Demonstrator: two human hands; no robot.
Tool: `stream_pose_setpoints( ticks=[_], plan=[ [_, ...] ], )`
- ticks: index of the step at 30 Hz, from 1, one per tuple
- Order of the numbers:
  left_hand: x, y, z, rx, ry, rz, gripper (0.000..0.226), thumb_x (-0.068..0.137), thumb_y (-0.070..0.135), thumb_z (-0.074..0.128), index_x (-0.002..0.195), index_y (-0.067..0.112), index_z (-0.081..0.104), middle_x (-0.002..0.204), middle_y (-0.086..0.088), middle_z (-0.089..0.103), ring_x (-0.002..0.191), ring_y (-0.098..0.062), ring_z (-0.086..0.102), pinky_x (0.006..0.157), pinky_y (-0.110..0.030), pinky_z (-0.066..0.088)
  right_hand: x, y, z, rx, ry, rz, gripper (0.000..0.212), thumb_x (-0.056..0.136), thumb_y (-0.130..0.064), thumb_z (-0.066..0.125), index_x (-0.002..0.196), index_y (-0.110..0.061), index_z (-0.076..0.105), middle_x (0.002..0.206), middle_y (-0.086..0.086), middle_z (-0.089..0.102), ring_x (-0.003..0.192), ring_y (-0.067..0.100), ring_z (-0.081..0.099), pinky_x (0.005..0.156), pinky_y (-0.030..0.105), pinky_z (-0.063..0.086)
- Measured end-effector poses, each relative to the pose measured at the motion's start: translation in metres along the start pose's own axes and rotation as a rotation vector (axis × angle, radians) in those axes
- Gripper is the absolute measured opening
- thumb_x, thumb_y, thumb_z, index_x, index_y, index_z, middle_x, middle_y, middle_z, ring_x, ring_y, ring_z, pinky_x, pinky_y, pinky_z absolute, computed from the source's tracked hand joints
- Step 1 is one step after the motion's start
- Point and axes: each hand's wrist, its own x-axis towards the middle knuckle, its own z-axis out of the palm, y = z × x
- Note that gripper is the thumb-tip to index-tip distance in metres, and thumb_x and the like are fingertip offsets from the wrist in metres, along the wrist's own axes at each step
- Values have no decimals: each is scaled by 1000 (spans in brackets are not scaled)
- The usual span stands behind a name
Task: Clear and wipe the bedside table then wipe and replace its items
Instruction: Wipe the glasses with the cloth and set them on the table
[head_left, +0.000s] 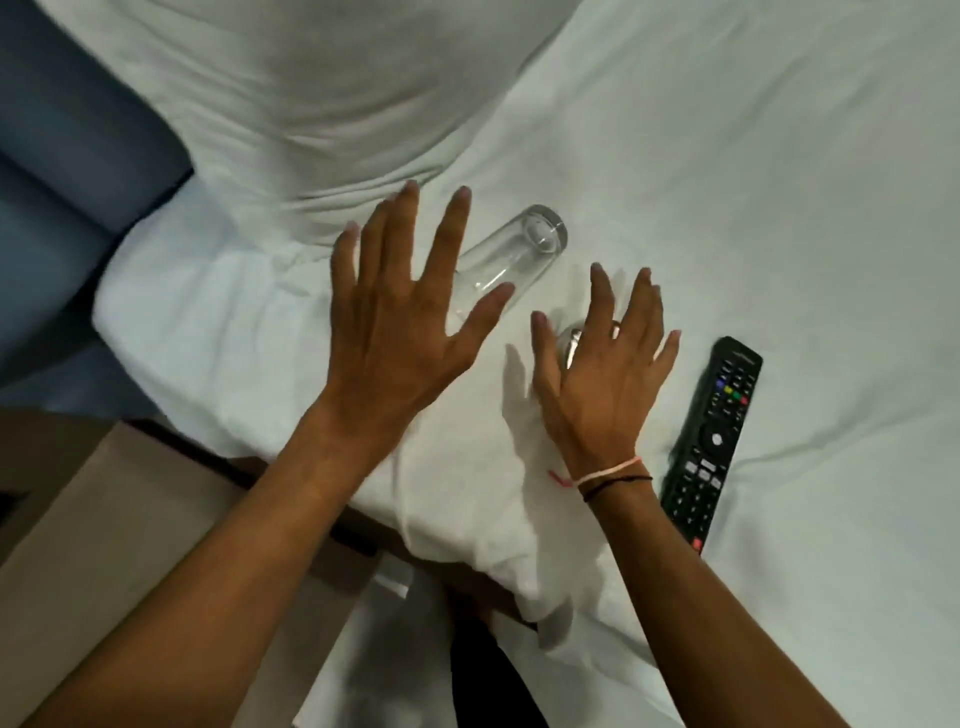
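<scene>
A clear drinking glass (511, 254) lies on its side on the white bed sheet (753, 182). My left hand (400, 332) hovers over its open end, fingers spread, holding nothing. My right hand (602, 374) is spread over a second clear glass (571, 345), which is mostly hidden under the palm; I cannot tell whether the hand touches it. A black remote control (714, 436) lies on the sheet just right of my right hand.
A white pillow (311, 93) sits behind the glasses. A blue padded headboard (57, 171) rises at the left. The brown bedside table top (67, 530) shows at the lower left beside the bed's edge.
</scene>
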Motion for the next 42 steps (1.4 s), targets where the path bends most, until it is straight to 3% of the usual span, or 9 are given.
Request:
stream_pose_setpoints(
  ticks=[5, 7, 11, 20, 25, 31, 34, 37, 42],
  plan=[
    [33, 13, 45, -54, -353, 45, 91, 90, 64, 58, 161, 29, 13, 149, -19, 46, 133, -36, 48, 105, -47, 44, -17, 16, 13, -139, -63, -24, 62, 87, -67, 51, 135, -28, 59, 150, 8, 50, 140, 29, 44, 108, 55, 34],
    [32, 11, 51, -101, -316, 53, 88, 92, 53, 63, 161, 28, 15, 135, -17, 54, 118, -32, 56, 92, -43, 52, -17, 15, 13, -130, -53, -12, 54, 88, -61, 53, 131, -29, 61, 145, 5, 53, 136, 26, 47, 105, 52, 37],
    [17, 5, 45, -218, -243, 36, 82, 90, 42, 67, 159, 27, 25, 128, -14, 56, 114, -31, 56, 83, -42, 55, -17, 13, 13, -124, -6, -49, 44, 90, -52, 53, 125, -29, 64, 138, 3, 58, 131, 25, 51, 99, 48, 40],
    [-62, -53, -7, -333, -96, -204, 82, 87, 38, 69, 158, 27, 30, 123, -10, 57, 113, -29, 57, 85, -46, 57, -22, -12, 11, -46, 4, -216, 40, 83, -41, 58, 118, -25, 66, 126, 0, 64, 119, 24, 59, 85, 42, 43],
    [-104, -92, -55, -344, 22, -329, 83, 88, 38, 71, 158, 27, 29, 124, -9, 57, 115, -25, 57, 87, -40, 57, -41, -45, 16, -55, -61, -336, 49, 90, -50, 51, 128, -22, 60, 138, 3, 59, 134, 23, 51, 97, 48, 43],
    [-160, -134, -91, -318, 143, -431, 81, 85, 36, 71, 156, 24, 34, 118, -8, 59, 104, -23, 60, 84, -30, 52, -61, -80, 10, -123, -78, -391, 70, 100, -67, 29, 147, -18, 45, 161, 15, 35, 154, 27, 23, 119, 66, 14],
    [-192, -147, -106, -353, 166, -479, 81, 83, 35, 74, 155, 23, 37, 122, -7, 61, 105, -22, 63, 87, -30, 54, -82, -122, -9, 163, -115, -616, 72, 99, -61, 44, 151, -12, 41, 161, 19, 33, 154, 31, 24, 121, 62, 18],
    [-233, -166, -126, -448, 123, -550, 81, 81, 37, 78, 153, 26, 41, 120, -3, 63, 98, -14, 63, 85, -25, 54, -115, -171, -27, 483, -343, -1010, 87, 87, -49, 71, 153, -4, 36, 162, 20, 29, 153, 33, 23, 122, 54, 25],
    [-313, -204, -161, -511, -21, -659, 78, 74, 40, 83, 145, 30, 52, 129, 5, 68, 108, -5, 65, 95, -24, 55, -189, -231, -14, 503, -665, -1299, 104, 76, -50, 80, 156, -6, 29, 162, 13, 32, 152, 27, 28, 118, 52, 33]
  ],
)
